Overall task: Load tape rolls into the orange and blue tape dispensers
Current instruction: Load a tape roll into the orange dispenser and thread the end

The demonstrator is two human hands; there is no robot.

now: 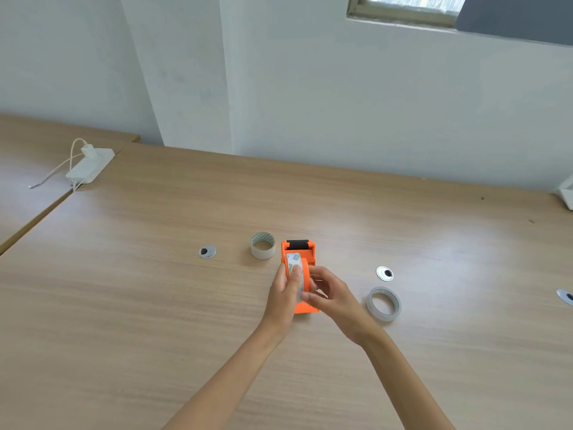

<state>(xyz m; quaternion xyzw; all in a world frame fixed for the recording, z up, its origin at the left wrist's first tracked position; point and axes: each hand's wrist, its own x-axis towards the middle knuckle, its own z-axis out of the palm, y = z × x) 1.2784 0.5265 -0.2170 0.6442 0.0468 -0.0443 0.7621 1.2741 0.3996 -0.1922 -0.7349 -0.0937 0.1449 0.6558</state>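
Left hand (283,293) is seen at the centre of the frame. Its fingers are closed round the left side of the orange dispenser (305,274), and the thumb is laid on the printed tape roll (294,262) seated in it. The right hand (333,294) is curled against the smooth plastic right side of the same dispenser and clamps it. A black ribbed roller (297,244) is mounted at its far end. The dispenser stands on the wood-grain tabletop (155,290). Just left of it a wide beige roll (263,252) is placed on its flat side. At the lower right a thin white roll (386,316) lies flat, near a round shiny metal grommet (384,273).
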